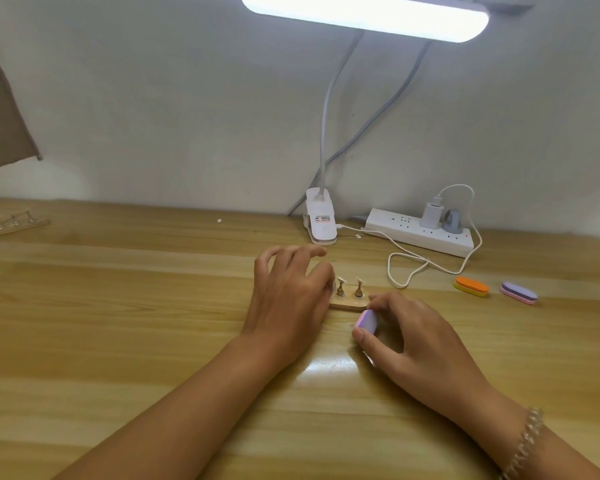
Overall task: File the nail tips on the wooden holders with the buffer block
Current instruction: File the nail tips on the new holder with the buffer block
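One buffer block (pixel 368 321) in R hand (pixel 421 341); L hand (pixel 286 296) at wooden holder (pixel 350 304).

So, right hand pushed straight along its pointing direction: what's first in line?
Likely the wooden holder, its near right end, just ahead of the buffer block the right hand holds; depth is uncertain.

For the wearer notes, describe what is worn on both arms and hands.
No sleeves or gloves are in view. The left hand shows no ring, and its wrist no watch or band. The right hand shows no ring either, but its wrist carries a bracelet of pale, glossy beads.
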